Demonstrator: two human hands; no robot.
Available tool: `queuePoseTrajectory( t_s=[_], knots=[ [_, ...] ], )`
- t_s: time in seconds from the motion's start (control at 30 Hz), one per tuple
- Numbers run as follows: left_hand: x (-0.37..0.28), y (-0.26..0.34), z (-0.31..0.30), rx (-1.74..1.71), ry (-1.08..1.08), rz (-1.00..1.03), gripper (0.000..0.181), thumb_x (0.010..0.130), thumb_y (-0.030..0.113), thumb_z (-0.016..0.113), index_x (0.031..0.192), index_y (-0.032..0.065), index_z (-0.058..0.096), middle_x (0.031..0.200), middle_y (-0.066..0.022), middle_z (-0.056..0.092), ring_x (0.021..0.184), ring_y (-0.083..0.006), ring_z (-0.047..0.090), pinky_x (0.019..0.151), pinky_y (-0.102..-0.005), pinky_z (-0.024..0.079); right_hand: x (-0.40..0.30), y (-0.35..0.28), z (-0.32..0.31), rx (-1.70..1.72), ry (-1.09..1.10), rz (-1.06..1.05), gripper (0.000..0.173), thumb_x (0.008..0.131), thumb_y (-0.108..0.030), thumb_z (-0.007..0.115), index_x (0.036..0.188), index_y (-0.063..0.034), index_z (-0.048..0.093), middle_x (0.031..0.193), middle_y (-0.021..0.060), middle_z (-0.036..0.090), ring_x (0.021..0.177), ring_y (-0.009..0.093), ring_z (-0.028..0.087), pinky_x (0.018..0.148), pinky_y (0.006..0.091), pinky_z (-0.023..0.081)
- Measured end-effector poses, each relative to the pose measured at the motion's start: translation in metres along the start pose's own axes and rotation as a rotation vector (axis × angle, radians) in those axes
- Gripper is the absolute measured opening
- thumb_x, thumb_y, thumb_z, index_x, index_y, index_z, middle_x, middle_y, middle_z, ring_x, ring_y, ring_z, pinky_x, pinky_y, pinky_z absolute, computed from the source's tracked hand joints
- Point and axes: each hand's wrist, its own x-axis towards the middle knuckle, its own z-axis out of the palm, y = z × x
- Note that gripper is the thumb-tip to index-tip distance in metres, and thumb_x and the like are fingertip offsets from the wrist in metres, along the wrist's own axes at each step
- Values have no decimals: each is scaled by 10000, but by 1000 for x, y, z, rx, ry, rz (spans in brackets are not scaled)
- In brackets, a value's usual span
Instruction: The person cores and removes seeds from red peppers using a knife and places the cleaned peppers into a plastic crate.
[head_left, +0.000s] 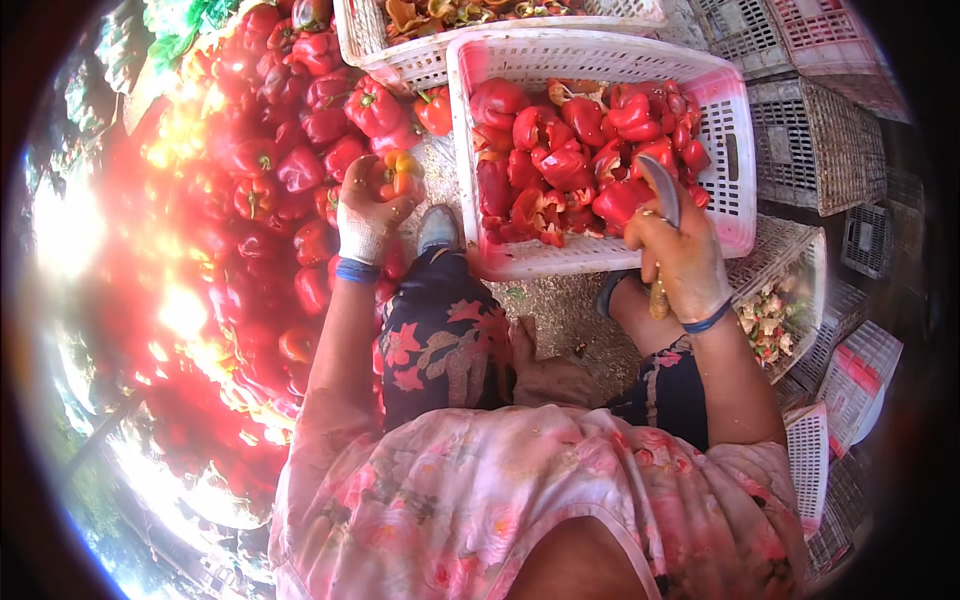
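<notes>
In a coated work glove, my left hand (371, 206) grips an orange-yellow bell pepper (403, 175) beside the heap of red bell peppers (300, 168). My right hand (675, 251), gloved too, is closed around a knife (661, 187) with a curved blade that points up and away from me. Its handle end sticks out below the fingers. Beneath the blade are opened and broken red peppers (564, 163), inside a white and pink plastic crate (540, 52). The right hand is over the crate's near right corner.
Behind stands another white crate (420, 56) holding yellowish pepper pieces. At right, a crate (814, 300) contains pale pepper cores (765, 322). Stacked crates (847, 150) line the right side. My shoe (438, 227) is between the heap and the crate. Strong sunlight washes out the left.
</notes>
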Motion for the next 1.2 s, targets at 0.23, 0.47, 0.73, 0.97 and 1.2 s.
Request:
queuePoseTrajectory(
  t_s=[0.23,0.47,0.73,0.97,1.2],
  knots=[
    [-34,197,48,-47,-363,166,776,664,-44,764,1376,-27,457,1159,-82,631,1020,-144,625,923,-288,510,-18,-25,41,-284,38,-582,699,851,-98,581,1500,-21,332,1015,284,664,904,421,670,791,429,538],
    [-59,231,103,142,-285,443,765,655,25,793,1346,-69,480,1140,-88,639,1031,-164,623,927,-293,509,-7,-22,25,-412,196,-647,787,804,-118,587,1505,40,266,932,305,662,830,452,665,712,511,542],
    [-46,195,132,-776,-456,1,688,762,225,687,1336,-93,480,1241,-180,608,1143,-284,602,1038,-413,459,-5,7,2,-701,182,-543,746,825,-163,583,1496,9,306,923,275,675,800,420,675,677,491,543],
    [-13,193,140,-1176,-717,-178,705,773,311,662,1325,-87,477,1302,-238,568,1223,-390,546,1085,-506,405,3,16,-24,-433,181,-704,553,862,-198,690,1382,-91,537,1032,169,710,854,293,716,770,371,563],
    [-3,196,139,-870,-552,9,702,751,253,681,1332,-85,479,1228,-204,607,1150,-331,601,1020,-439,473,3,0,-42,-35,107,-693,532,844,-182,764,1318,-37,570,1181,104,681,992,146,674,821,310,550]
  ],
)
